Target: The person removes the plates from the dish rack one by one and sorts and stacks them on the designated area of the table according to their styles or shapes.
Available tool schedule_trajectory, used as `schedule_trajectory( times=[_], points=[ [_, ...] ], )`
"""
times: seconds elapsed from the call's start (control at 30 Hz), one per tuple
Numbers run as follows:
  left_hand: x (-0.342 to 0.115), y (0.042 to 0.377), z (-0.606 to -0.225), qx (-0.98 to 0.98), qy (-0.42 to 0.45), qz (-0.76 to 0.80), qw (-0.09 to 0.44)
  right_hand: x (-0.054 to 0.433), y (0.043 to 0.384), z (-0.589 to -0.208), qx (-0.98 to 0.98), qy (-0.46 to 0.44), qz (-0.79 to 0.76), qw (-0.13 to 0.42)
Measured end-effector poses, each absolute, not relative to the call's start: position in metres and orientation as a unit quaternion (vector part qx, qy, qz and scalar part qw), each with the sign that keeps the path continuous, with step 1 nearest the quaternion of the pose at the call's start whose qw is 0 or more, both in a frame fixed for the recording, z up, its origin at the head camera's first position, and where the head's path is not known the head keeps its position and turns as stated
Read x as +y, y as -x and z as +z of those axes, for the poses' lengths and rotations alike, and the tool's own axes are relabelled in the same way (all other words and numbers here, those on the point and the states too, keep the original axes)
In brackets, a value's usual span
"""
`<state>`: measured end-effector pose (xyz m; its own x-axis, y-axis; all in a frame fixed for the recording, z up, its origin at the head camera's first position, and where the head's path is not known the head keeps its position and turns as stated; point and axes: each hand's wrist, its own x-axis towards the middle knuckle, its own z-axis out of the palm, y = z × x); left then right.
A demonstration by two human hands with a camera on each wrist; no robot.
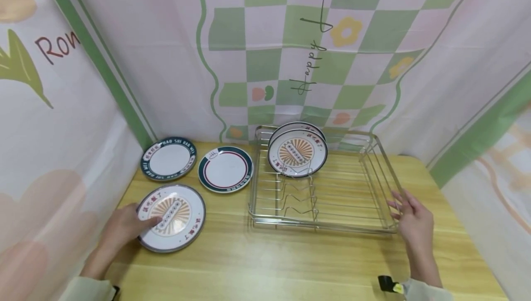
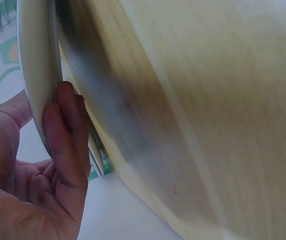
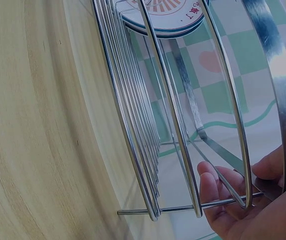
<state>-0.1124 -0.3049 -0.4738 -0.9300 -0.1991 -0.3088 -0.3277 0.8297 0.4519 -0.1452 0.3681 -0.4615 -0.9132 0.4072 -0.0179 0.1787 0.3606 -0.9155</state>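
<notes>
My left hand (image 1: 123, 225) grips a white plate (image 1: 182, 236) with an orange sunburst by its left edge, thumb on top and fingers underneath. In the left wrist view the plate (image 2: 35, 60) is edge-on, lifted above the wooden table. On the right, my right hand (image 1: 415, 218) holds the right side of a metal wire dish rack (image 1: 323, 225); the right wrist view has its fingers (image 3: 210, 192) curled about the rack's wires and flat rim (image 3: 282, 90). Two sunburst plates (image 1: 296, 153) stand upright, leaning back, at the rack's back left.
Two green-rimmed plates lie flat left of the rack: one (image 1: 168, 159) at the table's back left corner, another (image 1: 225, 170) beside the rack. The wooden table (image 1: 249, 264) is bounded by printed curtains (image 1: 174, 38) at the back and sides.
</notes>
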Motion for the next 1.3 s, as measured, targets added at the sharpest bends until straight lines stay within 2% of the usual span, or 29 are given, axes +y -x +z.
schedule_trajectory(
  times=[0.33, 0.7, 1.3],
  points=[
    [-0.3063, 0.1095, -0.4769, 0.957, 0.121, 0.236, 0.117, 0.3683, 0.1455, -0.4624, -0.836, 0.169, 0.51, 0.108],
    [-0.3025, 0.1065, -0.4826, 0.957, 0.149, 0.217, 0.12, 0.369, 0.1456, -0.4598, -0.806, 0.182, 0.554, 0.106],
    [-0.3043, 0.1046, -0.4755, 0.961, 0.158, 0.182, 0.135, 0.3694, 0.1446, -0.4616, -0.821, 0.175, 0.534, 0.1]
  ],
)
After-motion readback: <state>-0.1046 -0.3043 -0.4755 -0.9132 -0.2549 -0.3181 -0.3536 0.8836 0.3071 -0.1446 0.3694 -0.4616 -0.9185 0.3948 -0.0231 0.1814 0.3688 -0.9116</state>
